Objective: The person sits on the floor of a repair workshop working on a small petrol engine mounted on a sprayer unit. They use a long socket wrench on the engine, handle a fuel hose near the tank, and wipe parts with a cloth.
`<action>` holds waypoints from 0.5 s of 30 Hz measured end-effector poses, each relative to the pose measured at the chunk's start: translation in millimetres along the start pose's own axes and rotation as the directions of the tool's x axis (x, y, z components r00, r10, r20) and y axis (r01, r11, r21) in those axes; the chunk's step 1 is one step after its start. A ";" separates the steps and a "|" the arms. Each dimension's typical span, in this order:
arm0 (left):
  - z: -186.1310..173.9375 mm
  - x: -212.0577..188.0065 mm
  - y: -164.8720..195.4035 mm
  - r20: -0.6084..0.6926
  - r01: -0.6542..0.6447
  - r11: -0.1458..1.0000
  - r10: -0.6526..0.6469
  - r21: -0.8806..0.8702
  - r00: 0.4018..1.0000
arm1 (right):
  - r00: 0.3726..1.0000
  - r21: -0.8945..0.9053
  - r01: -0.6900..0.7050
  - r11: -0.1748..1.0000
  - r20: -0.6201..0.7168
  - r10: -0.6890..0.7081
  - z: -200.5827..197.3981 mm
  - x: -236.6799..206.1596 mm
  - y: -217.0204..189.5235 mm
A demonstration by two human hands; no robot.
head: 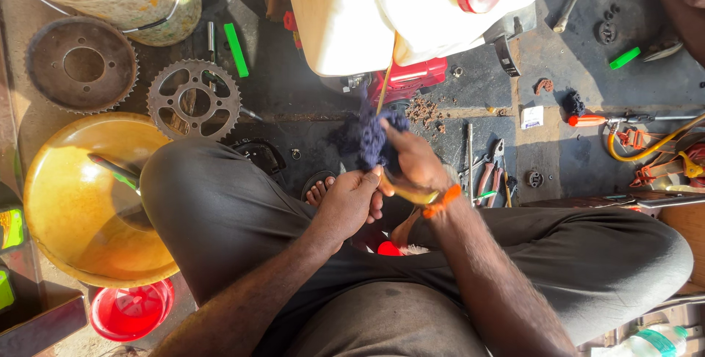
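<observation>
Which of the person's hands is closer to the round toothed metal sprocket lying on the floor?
Left. The left hand sits right of the toothed metal sprocket, lower in the view. The right hand, gripping a dark blue rag, is farther right.

A repair workshop floor: toothed sprockets (194, 99), pliers (490, 175), a screwdriver (604, 119) and a red engine (416, 78) lie about, oil-stained
</observation>
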State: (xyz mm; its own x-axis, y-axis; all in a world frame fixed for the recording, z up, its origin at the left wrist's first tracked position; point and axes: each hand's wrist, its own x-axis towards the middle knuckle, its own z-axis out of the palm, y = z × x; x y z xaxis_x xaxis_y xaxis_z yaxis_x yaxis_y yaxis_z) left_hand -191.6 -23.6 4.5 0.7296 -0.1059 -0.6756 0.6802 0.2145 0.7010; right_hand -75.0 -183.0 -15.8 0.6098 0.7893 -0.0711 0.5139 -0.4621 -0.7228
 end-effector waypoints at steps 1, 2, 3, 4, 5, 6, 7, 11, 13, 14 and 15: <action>-1.4 -4.7 3.4 -0.019 -0.012 0.989 0.015 0.148 1.000 | 0.995 -0.056 0.050 0.997 -0.086 -0.055 1.2 -17.7 -7.9; -2.0 -7.9 7.7 -0.037 -0.023 0.956 0.035 0.291 0.999 | 0.979 -0.118 0.099 0.988 -0.167 -0.117 1.0 -30.6 -13.3; -2.8 -11.5 11.7 -0.120 0.002 0.912 0.052 0.410 0.991 | 0.952 0.407 -0.208 0.889 -0.125 0.280 2.3 -37.4 -16.3; -3.5 -14.1 15.8 -0.194 0.036 0.852 0.078 0.523 0.978 | 0.810 0.786 -0.424 0.450 0.106 0.577 3.5 -43.6 -19.4; -3.6 -13.5 20.6 -0.263 0.077 0.779 0.115 0.622 0.958 | 0.610 0.873 -0.460 -0.160 0.442 0.658 2.5 -48.0 -21.7; -3.5 -10.7 25.5 -0.293 -0.084 0.849 0.271 0.522 0.917 | 0.633 0.882 -0.456 -0.116 0.413 0.655 0.4 -52.1 -24.5; -2.5 -5.3 30.2 -0.334 -0.256 0.873 0.408 0.415 0.850 | 0.651 0.891 -0.449 -0.074 0.383 0.656 -4.3 -56.7 -27.9; 18.7 36.9 42.3 -0.037 -0.046 0.986 0.040 -0.162 0.999 | 0.521 0.663 -0.749 -0.003 0.592 0.614 -32.1 -77.5 -49.1; 34.9 54.1 39.8 0.014 -0.013 0.892 0.022 -0.451 1.000 | 0.553 0.756 -0.638 -0.145 0.581 0.596 -34.9 -84.5 -64.1; 42.2 59.8 37.6 0.055 0.021 0.817 0.013 -0.576 0.998 | 0.565 0.794 -0.565 -0.224 0.570 0.597 -33.8 -88.7 -71.6; 47.3 62.7 34.9 0.056 0.056 0.777 -0.026 -0.627 0.998 | 0.558 0.801 -0.556 -0.222 0.558 0.614 -32.6 -95.3 -79.2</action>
State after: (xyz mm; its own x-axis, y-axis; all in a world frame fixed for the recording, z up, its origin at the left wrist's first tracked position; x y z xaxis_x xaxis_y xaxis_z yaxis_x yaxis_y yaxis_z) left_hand -118.7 -68.7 -2.6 0.7142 -0.1658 -0.6800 0.5251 0.7693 0.3640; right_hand -154.1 -234.9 70.6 0.3192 0.3821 -0.8673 -0.9365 -0.0129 -0.3504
